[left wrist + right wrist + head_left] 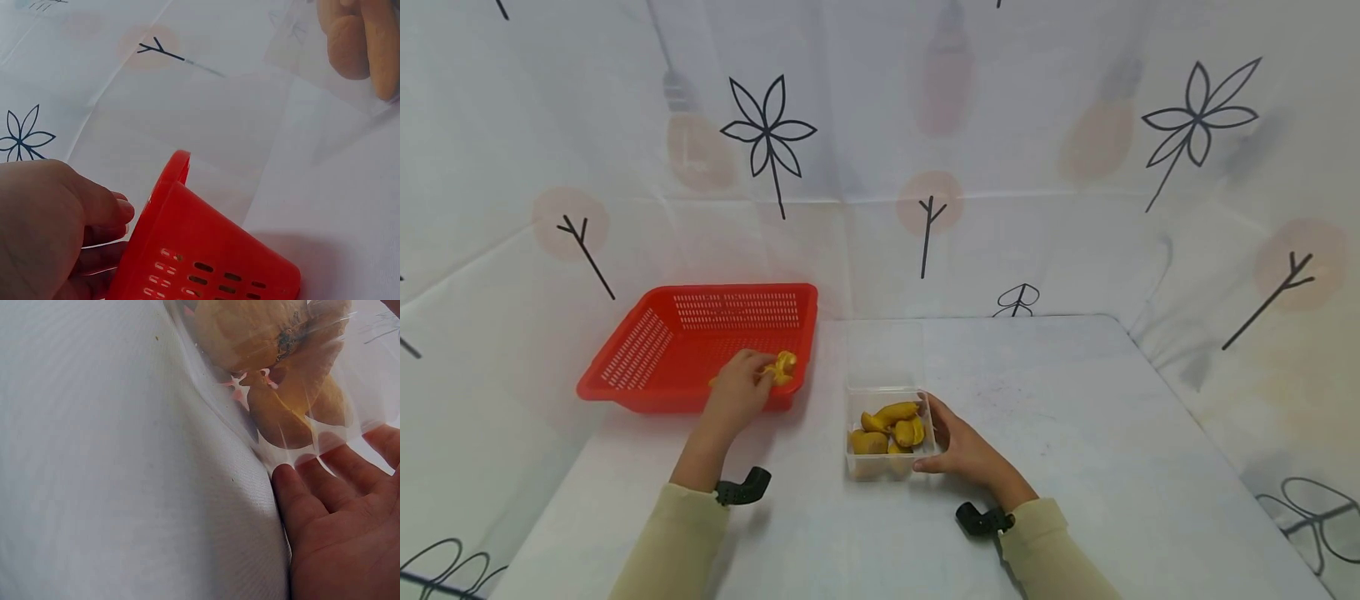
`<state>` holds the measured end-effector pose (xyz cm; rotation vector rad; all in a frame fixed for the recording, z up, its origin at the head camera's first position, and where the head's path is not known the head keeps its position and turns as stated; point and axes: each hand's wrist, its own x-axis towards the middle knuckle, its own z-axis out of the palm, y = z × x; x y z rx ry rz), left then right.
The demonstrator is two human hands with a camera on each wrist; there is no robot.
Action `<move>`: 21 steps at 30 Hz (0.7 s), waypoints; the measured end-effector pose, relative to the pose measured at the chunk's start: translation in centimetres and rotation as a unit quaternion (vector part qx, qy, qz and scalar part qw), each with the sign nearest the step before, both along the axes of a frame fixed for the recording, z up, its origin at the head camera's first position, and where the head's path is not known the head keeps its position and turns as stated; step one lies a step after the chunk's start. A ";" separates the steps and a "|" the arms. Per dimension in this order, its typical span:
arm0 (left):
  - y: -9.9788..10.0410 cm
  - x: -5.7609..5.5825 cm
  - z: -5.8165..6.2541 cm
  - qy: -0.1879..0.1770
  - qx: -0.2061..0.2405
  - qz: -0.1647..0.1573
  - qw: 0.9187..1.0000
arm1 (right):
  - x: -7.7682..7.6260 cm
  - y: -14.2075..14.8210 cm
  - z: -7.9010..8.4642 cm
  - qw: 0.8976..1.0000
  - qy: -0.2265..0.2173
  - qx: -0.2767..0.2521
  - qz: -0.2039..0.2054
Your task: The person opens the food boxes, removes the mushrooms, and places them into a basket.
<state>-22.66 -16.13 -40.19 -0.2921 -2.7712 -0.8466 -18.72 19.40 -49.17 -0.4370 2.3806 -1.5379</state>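
Observation:
Over the right end of a red plastic basket (625, 396), my left hand (741, 392) pinches a shiny yellow fruit-shaped piece (786, 364) between finger and thumb. In the left wrist view the basket rim (164, 181) hides that piece and part of the fingers. My right hand (966, 450) grips the right side of a clear plastic box (887, 462), thumb at the front corner and fingers farther back. Inside lie several yellow banana-shaped pieces (897, 413) and a rounder brownish-yellow piece (869, 442). Through the box wall, the right wrist view shows rounded pieces (281, 419) near the fingertips.
The box's transparent lid (886, 354) stands open behind it. Both stand on a white-covered table (1037, 400), with a patterned white cloth (865, 150) hanging behind and at the sides. A little more yellow shows in the basket left of the hand.

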 end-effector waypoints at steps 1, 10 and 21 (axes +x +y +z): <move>0.1 0.1 0.1 -0.002 0.003 -0.001 1.000 | 0.0 0.0 0.0 1.000 0.001 0.001 0.000; 0.9 0.6 0.5 -0.015 0.015 -0.008 1.000 | -0.1 0.0 -0.1 1.000 0.002 0.004 -0.002; 2.0 1.3 0.7 0.002 0.009 -0.025 1.000 | -0.2 0.0 -0.3 1.000 0.003 -0.001 0.000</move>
